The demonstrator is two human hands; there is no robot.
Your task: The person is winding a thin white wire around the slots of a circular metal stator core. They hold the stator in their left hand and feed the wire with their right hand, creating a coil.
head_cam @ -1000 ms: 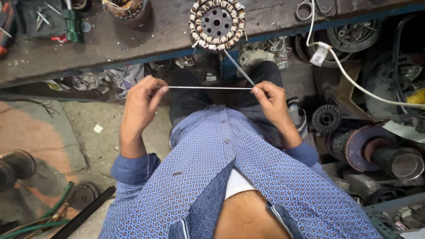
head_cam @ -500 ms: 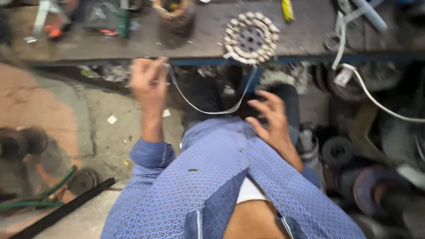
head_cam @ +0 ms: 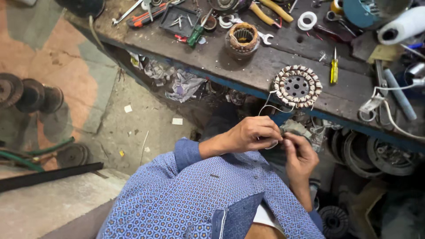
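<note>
A round stator (head_cam: 296, 86) with copper windings lies near the front edge of the dark wooden workbench (head_cam: 248, 66). A thin white sleeve or wire (head_cam: 267, 105) runs from it down to my hands. My left hand (head_cam: 252, 134) and my right hand (head_cam: 299, 152) meet in front of my chest, below the bench edge, both pinching the end of that white wire. Their fingertips touch each other around it. My blue patterned shirt fills the lower middle.
On the bench lie a smaller wound stator (head_cam: 242, 39), a yellow-handled screwdriver (head_cam: 334, 69), a green-handled screwdriver (head_cam: 196, 33), spanners, a tape roll (head_cam: 307, 20) and a white cable (head_cam: 389, 113). Motor parts (head_cam: 376, 155) pile under the bench at right. Metal discs (head_cam: 26, 95) stand on the floor at left.
My hands, a second ago held wide apart with the white wire stretched between them, have come together. The wire went slack. My head has turned, so the bench now sits tilted in view.
</note>
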